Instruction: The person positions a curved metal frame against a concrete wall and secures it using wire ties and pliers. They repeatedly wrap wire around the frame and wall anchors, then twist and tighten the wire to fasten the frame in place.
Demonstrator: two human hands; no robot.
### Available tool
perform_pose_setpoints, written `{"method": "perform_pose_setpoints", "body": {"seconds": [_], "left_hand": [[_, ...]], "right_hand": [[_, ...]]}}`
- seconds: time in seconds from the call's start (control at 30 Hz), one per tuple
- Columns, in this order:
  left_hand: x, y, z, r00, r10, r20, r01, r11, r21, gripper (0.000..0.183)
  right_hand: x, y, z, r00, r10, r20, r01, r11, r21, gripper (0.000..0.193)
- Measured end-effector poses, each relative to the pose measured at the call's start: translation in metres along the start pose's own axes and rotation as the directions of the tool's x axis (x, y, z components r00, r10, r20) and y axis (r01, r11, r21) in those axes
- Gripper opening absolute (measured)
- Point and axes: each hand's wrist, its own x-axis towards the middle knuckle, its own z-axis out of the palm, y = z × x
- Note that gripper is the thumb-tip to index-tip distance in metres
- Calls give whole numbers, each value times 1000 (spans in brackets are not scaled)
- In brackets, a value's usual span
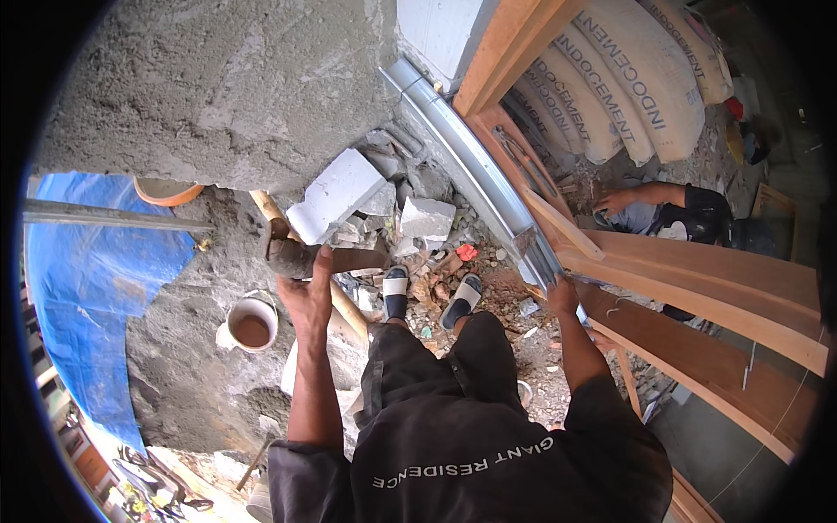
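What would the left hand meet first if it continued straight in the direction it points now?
The left hand, gripping a trowel, points up the picture. The first thing in that line looks like the white broken block, then the rough cement wall. Depth is unclear.

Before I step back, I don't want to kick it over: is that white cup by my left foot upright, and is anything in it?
Upright and partly filled: the white cup stands mouth-up on the rough cement ground, with brown liquid inside.

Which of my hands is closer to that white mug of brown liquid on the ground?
Left. Your left hand, gripping a trowel, is just right of the mug. Your right hand is far across, on the metal channel.
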Motion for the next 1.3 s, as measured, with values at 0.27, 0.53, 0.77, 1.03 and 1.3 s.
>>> {"method": "perform_pose_setpoints", "body": {"seconds": [0.27, 0.53, 0.77, 1.03, 1.3], "left_hand": [[-16, 16, 4, 925, -35, -377, 13, 998, -60, 29], [-7, 19, 15, 869, -236, -435, 26, 900, -436, 30], [50, 2, 33, 861, -366, -354, 62, 765, -642, 36], [126, -11, 84, 858, -477, -192, 170, 615, -770, 41], [151, -48, 127, 760, -643, 95, 444, 406, -799, 46]], "right_hand": [[9, 4, -8, 988, -147, 51, 151, 985, -87, 35], [-2, 23, -10, 973, -197, -119, 217, 959, 183, 38], [-31, 17, -31, 976, -214, -39, 217, 957, 194, 34], [-87, -60, -79, 993, -120, 4, 118, 982, 148, 26], [-108, -125, -97, 993, -6, 121, -11, 991, 137, 35]]}}
